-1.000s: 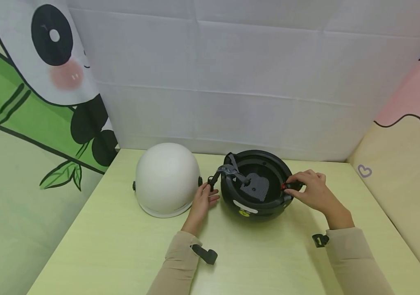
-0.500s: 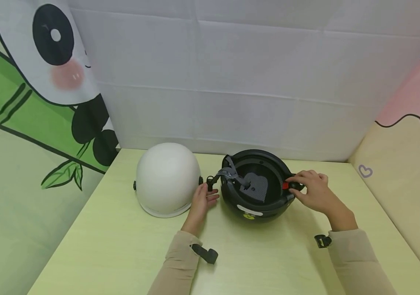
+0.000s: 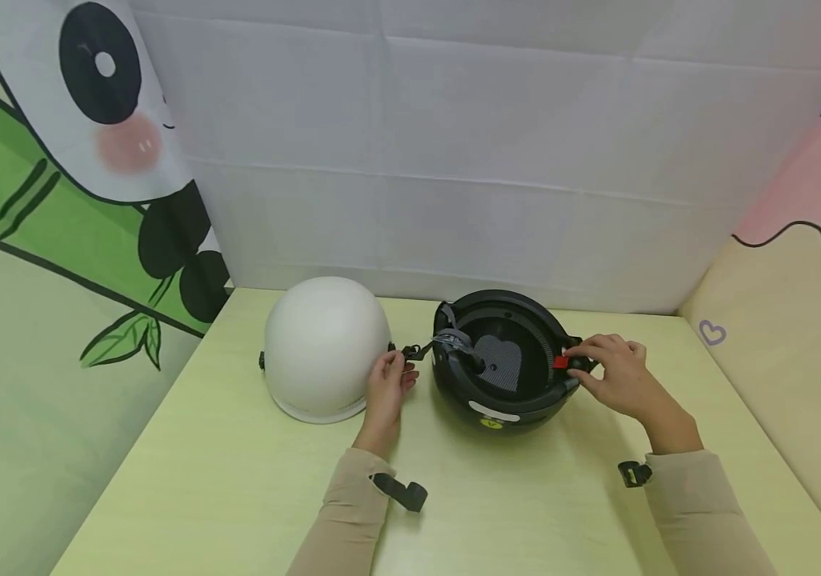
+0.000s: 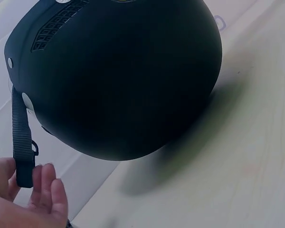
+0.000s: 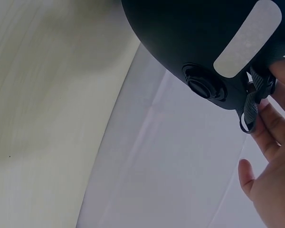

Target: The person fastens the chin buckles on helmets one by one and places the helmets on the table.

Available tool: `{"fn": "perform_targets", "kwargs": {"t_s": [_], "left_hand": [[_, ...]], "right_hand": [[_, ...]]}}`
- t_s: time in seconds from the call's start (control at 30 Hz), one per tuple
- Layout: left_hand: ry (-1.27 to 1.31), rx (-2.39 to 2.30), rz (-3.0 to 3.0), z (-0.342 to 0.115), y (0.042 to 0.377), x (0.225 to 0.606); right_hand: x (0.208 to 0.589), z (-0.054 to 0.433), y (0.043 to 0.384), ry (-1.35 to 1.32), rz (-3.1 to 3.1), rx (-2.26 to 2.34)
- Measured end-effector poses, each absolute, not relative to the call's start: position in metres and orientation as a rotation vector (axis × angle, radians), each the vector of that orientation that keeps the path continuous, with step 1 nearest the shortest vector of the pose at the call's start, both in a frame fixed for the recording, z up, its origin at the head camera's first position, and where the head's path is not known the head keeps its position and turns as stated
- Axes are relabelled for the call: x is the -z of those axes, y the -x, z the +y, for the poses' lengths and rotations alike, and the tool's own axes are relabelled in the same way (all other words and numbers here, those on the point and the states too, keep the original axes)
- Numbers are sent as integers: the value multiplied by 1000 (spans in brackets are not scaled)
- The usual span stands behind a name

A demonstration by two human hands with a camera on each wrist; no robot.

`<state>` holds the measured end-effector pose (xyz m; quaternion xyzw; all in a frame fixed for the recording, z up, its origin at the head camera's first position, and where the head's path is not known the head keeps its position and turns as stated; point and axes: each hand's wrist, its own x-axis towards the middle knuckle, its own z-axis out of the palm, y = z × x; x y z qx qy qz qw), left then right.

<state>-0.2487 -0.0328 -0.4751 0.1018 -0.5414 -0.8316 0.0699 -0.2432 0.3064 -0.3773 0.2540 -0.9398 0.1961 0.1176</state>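
A black helmet [image 3: 500,404] lies upside down on the table, its padded inside facing up. On its left side, my left hand [image 3: 386,394] pinches the end of a chin strap [image 4: 22,137] between thumb and fingers; the strap is stretched out from the rim. At the right rim my right hand [image 3: 619,376] pinches a black buckle [image 3: 578,363] with a red tab [image 3: 560,362]. The right wrist view shows the strap webbing [image 5: 251,110] at those fingers, partly hidden by them. Beside the left hand stands a white helmet [image 3: 327,348], dome up.
The pale yellow table [image 3: 238,480] meets a white cloth backdrop [image 3: 468,160] close behind both helmets. Printed panels [image 3: 799,336] rise on the left and right sides. A black wrist mount [image 3: 402,491] hangs off the left sleeve.
My left hand has drawn the strap end slightly left, pulling the strap straighter. The black helmet has turned slightly, its front label shifting right. My right hand has moved slightly right with the buckle.
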Motion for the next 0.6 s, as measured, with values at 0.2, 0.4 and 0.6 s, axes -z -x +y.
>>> {"fn": "perform_targets", "kwargs": {"t_s": [0.2, 0.4, 0.6], "left_hand": [[-291, 2437, -1536, -34, 248, 470], [-264, 2414, -1328, -32, 249, 465], [-226, 2261, -1401, -31, 246, 461]], "right_hand": [[378, 307, 244, -736, -2741, -587], [380, 308, 244, -740, -2732, -597], [382, 308, 243, -754, -2720, -620]]}}
